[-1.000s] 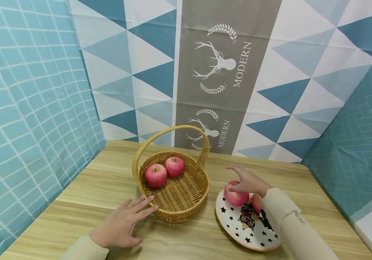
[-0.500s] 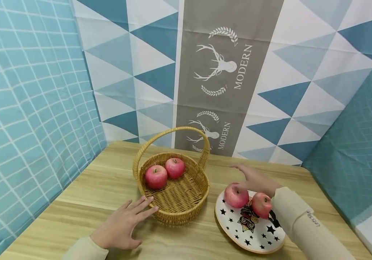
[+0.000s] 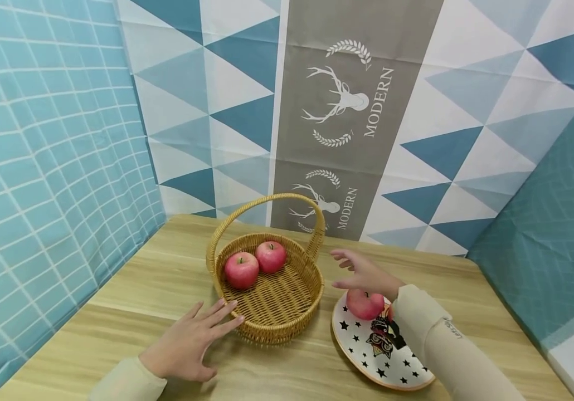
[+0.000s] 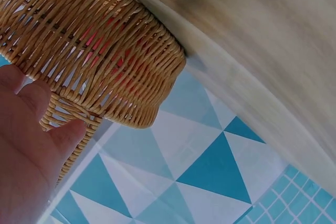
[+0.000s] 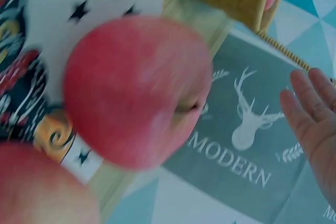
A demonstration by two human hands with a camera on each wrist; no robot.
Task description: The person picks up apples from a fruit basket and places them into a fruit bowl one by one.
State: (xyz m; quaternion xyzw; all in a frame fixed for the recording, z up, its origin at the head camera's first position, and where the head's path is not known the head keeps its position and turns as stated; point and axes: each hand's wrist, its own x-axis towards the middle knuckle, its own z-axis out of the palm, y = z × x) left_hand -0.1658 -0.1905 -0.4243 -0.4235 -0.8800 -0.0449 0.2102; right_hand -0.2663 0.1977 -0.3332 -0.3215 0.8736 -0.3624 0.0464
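1. The left hand [image 3: 186,342] spreads its fingers at the rim of the basket [image 3: 277,335], gripping nothing; the right hand [image 3: 369,274], thumb and fingers apart, also has no hold, near the plate [image 3: 392,372].
2. The basket, tan wicker with a tall arched handle, contains two red apples [image 3: 241,270].
3. The white plate, star-printed, bears a pinkish-red apple [image 3: 364,306].
4. The right wrist view shows the second plate apple [image 5: 39,195]; the sleeve [image 3: 419,313] mostly hides it from the head camera.

Left hand [image 3: 186,342] and right hand [image 3: 369,274] bare. Left sleeve [image 3: 126,383] pale cream, reaches the wrist. Right sleeve [image 3: 467,362] matches, ends in broad cuff [image 3: 422,313]; small dark lettering [image 3: 453,328] behind it, illegible.
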